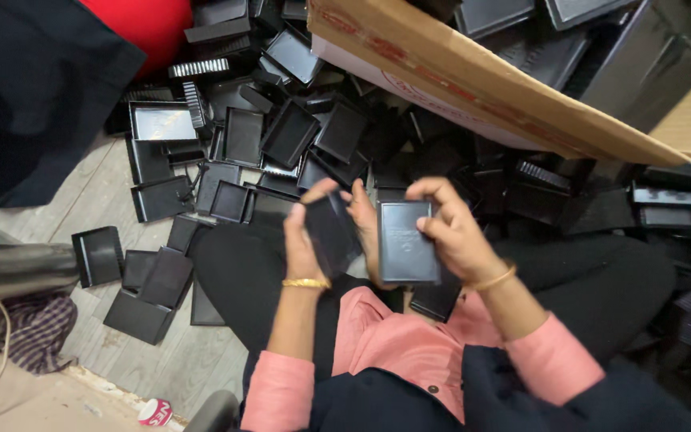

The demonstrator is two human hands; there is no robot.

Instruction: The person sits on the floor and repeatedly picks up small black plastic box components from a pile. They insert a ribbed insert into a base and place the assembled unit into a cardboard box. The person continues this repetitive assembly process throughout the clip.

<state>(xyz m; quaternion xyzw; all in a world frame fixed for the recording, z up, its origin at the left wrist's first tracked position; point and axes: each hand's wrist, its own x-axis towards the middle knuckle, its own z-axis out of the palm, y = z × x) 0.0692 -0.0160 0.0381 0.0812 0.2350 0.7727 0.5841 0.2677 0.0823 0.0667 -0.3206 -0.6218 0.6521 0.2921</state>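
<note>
My left hand (304, 236) grips a black plastic tray piece (331, 232), tilted, in front of my lap. My right hand (451, 228) holds a flat black rectangular cover (404, 240) by its right edge, face toward me. The two parts are side by side and nearly touching at the middle. Both wrists wear gold bangles, and my sleeves are pink. My legs, in black trousers, lie under the hands.
A heap of several black plastic trays (281, 132) covers the wooden floor (97, 196) ahead and to the left. A cardboard box (513, 96) with more black parts leans in at the upper right. Dark cloth (33, 88) lies upper left; checked fabric (29, 328) lower left.
</note>
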